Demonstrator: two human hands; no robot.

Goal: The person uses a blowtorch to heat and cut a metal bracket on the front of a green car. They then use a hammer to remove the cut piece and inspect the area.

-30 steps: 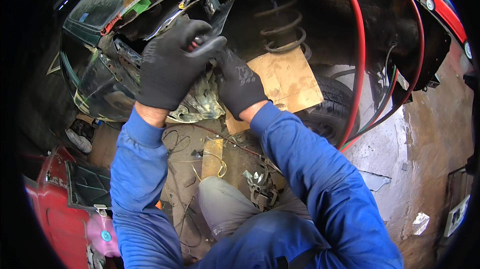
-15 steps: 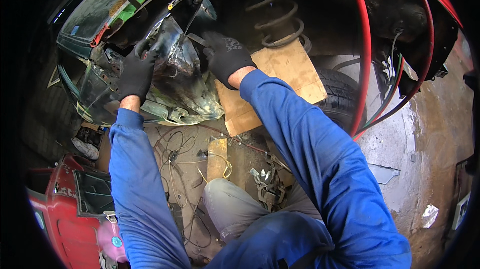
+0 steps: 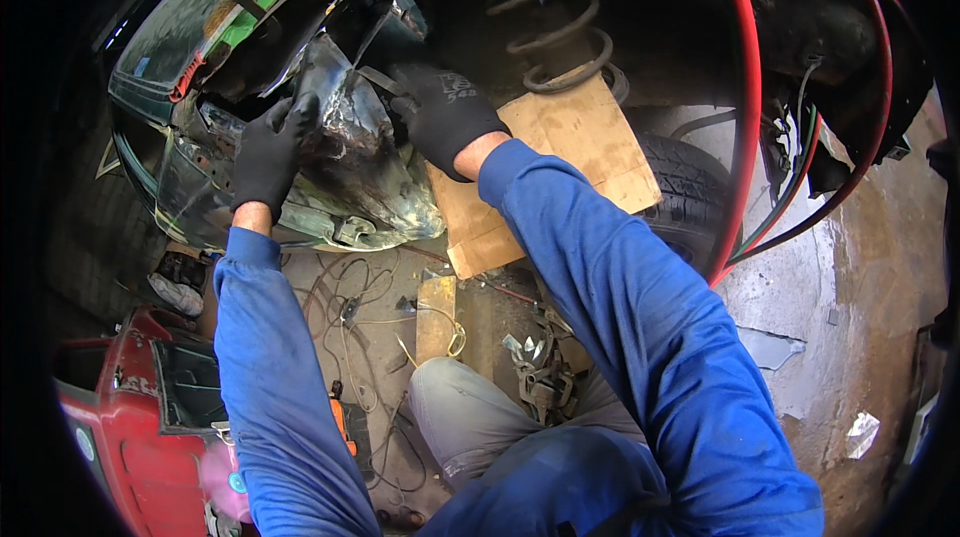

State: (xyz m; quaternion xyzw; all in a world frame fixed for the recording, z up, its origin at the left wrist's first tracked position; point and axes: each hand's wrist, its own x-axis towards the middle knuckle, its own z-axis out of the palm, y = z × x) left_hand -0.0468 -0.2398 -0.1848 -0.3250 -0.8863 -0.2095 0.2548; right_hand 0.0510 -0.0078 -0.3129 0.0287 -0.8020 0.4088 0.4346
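My right hand (image 3: 452,117), in a black glove, is closed on a small flat metal strip (image 3: 380,80). The strip's end points left, at the edge of a bent, scorched sheet-metal panel (image 3: 350,132) on the car body. My left hand (image 3: 268,159), also gloved in black, rests against the left side of that panel. Its thumb and fingers are apart, and no object shows between them. Just right of my right hand, a brown cardboard sheet (image 3: 570,142) leans in front of a tyre (image 3: 685,182), with a coil spring (image 3: 565,42) above.
Red hoses (image 3: 740,87) loop down on the right. On the floor lie cables (image 3: 350,312), a wooden block (image 3: 436,317) and a metal clamp-like tool (image 3: 545,377). An orange and black tool (image 3: 347,425) is beside my left forearm. A red car part (image 3: 150,447) stands lower left.
My left thumb and fingers have shifted on the panel, and the hand sits slightly lower. My right hand keeps the metal strip, a little further left. The view has moved slightly.
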